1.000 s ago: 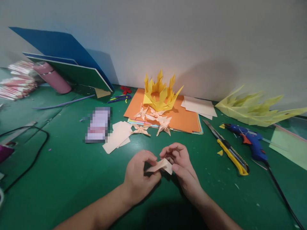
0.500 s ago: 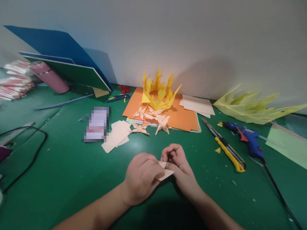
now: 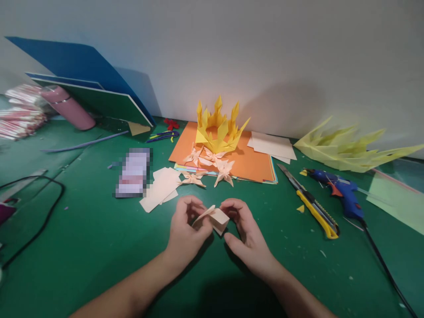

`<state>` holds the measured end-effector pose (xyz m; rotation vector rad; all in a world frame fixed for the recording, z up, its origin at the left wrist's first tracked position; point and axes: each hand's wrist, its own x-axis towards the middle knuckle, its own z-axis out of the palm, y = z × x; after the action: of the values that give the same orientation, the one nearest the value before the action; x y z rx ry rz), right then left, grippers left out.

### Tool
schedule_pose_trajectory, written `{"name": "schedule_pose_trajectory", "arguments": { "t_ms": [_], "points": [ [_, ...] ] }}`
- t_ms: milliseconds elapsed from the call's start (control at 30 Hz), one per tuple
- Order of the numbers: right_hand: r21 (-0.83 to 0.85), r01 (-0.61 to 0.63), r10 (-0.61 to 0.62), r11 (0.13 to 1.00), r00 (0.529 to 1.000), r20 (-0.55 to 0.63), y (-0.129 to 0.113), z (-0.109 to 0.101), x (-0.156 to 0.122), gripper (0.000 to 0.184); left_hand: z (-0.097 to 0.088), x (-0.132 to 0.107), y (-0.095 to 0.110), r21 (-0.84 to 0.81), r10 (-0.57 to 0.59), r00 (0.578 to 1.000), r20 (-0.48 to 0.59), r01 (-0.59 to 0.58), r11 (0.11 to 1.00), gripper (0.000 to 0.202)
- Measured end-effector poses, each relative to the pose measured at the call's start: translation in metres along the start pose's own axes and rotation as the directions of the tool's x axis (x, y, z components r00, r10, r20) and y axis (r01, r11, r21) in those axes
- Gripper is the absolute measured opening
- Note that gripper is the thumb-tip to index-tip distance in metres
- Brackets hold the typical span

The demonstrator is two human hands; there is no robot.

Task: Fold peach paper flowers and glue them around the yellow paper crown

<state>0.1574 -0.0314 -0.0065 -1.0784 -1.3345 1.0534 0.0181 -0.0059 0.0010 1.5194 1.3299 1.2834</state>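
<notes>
Between my hands is a small piece of folded peach paper [image 3: 218, 217], with one flap standing up. My left hand [image 3: 186, 232] pinches its left side between thumb and fingers. At the right side of the paper, my right hand [image 3: 248, 236] is curved with thumb and fingers apart; whether a fingertip touches the edge I cannot tell. Beyond my hands lie several peach folded paper flowers [image 3: 224, 171], some on a stack of orange paper [image 3: 256, 165]. Loose peach paper pieces [image 3: 162, 187] lie to the left of the flowers.
A yellow paper crown [image 3: 220, 141] stands on the orange stack. To the right lie a yellow utility knife [image 3: 313, 205], a blue glue gun [image 3: 347, 194] with its cord and a pale yellow folded paper piece [image 3: 354, 150]. A blurred phone [image 3: 134, 172] and pink bottle [image 3: 69, 106] are at left.
My left hand has turned and opened up to show the folded paper, whose flap now stands up. My right thumb and fingers have come off the paper and spread apart.
</notes>
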Motion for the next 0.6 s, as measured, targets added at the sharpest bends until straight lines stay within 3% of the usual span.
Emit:
{"name": "schedule_pose_trajectory", "arguments": {
  "t_ms": [167, 300, 467, 600],
  "points": [
    [-0.199, 0.133, -0.134, 0.971, 0.991, 0.005, 0.0034, 0.0016, 0.0042, 0.011, 0.0018, 0.0001, 0.0087, -0.113, -0.061, 0.993, 0.105, 0.072, 0.991, 0.020],
    [-0.297, 0.135, -0.144, 0.945, 0.990, -0.010, 0.0004, -0.0013, 0.0065, 0.009, 0.0023, -0.0010, 0.0094, -0.142, -0.047, 0.985, 0.163, 0.071, 0.987, 0.020],
    [-0.305, 0.100, -0.127, 0.947, 0.989, -0.071, -0.0011, -0.0007, 0.0050, 0.011, 0.0016, -0.0009, 0.0079, -0.113, -0.040, 0.986, 0.162, 0.059, 0.992, 0.022],
    [-0.231, 0.094, -0.125, 0.968, 0.984, -0.123, -0.0014, 0.0014, 0.0037, 0.010, 0.0008, -0.0028, 0.0048, -0.068, 0.030, 0.986, 0.164, -0.019, 0.998, 0.023]
  ]
}}
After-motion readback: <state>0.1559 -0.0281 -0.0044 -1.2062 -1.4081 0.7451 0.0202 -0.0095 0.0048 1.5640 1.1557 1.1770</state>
